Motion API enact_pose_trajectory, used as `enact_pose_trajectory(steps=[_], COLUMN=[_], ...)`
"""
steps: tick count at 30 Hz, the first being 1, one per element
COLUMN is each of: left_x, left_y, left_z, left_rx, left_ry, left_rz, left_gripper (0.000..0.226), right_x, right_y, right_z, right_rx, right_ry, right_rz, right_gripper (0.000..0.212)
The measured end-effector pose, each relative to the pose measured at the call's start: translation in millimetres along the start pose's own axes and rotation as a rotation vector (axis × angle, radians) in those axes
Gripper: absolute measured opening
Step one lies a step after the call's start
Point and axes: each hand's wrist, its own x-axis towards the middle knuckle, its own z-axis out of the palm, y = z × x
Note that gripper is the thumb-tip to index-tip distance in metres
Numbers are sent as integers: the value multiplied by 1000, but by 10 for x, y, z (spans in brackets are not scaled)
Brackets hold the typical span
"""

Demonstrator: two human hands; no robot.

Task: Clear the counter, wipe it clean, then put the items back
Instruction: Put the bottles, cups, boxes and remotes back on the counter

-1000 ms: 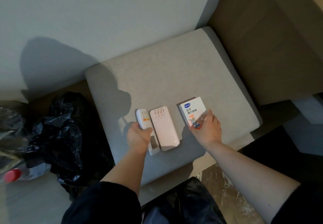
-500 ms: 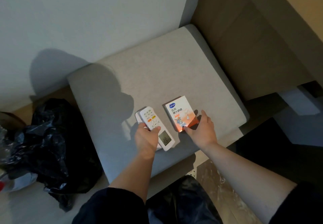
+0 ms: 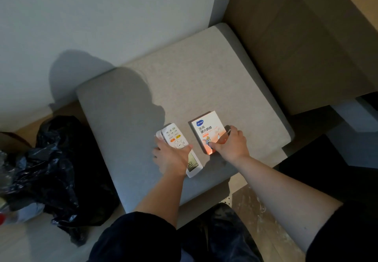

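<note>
A white remote control [image 3: 177, 141] with orange buttons and a lit display lies stacked on a second white device [image 3: 159, 134], of which only an edge shows. My left hand [image 3: 171, 158] grips the stack from the near side, thumb on the remote's face. To the right a white and orange box [image 3: 206, 129] with blue print sits on the grey counter top [image 3: 204, 81]. My right hand [image 3: 230, 144] holds the box at its near right corner, thumb on its face and fingers curled over the right edge.
A crumpled black plastic bag [image 3: 61, 169] lies on the floor at the left, with a red-capped bottle [image 3: 1, 218] at the frame's edge. A white wall stands behind the counter. A tan wooden panel [image 3: 296, 47] rises on the right.
The remote now lies on top of the other white device instead of beside it. My right hand has shifted from the box's near edge to its right corner.
</note>
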Motion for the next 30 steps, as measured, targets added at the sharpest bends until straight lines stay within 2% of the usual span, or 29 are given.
enact_pose_trajectory(steps=[4,12,17,19,25,30], left_x=[121,189,129,105,-126,-577], left_y=[-43,-86,-63,-33,195,715], left_z=[-25,-11,-31,-47,-155,-524], left_rx=[-46,-367,-446,-430,-392,-201], left_ry=[-3,-107,-139,-132,-152,-142], left_rz=[-50,-171,-154,-121,75,314], left_gripper=[97,58,51,50,46,48], right_x=[62,125,78,29,-132,-593], right_y=[-28,-42,16,29,-45,-199], right_z=[2,33,15,-61,-493,-1201], right_rx=[-17,42,177,251,396,339], right_ry=[-41,-140,-194,-195,-114,37], right_rz=[44,180,133,123,145,98], right_gripper=[94,85,32,27,35,38])
